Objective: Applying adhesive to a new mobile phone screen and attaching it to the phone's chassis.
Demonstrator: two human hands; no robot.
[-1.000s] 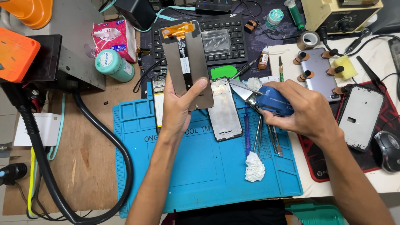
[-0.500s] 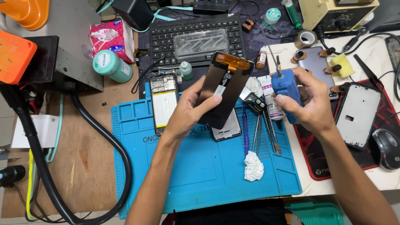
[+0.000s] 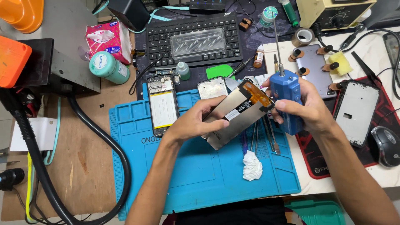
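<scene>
**Now both hands hold parts above the blue mat**

Now the left hand (image 3: 196, 123) grasps a flat grey phone screen panel with an orange flex strip (image 3: 237, 112), tilted, above the blue silicone work mat (image 3: 200, 175). The right hand (image 3: 308, 112) is clenched around a blue electric screwdriver with a thin metal bit (image 3: 285, 93), upright, just beside the panel's orange end. An opened phone with a pale battery (image 3: 162, 104) lies on the mat near the left hand. A crumpled white tissue (image 3: 252, 165) lies below the panel.
</scene>
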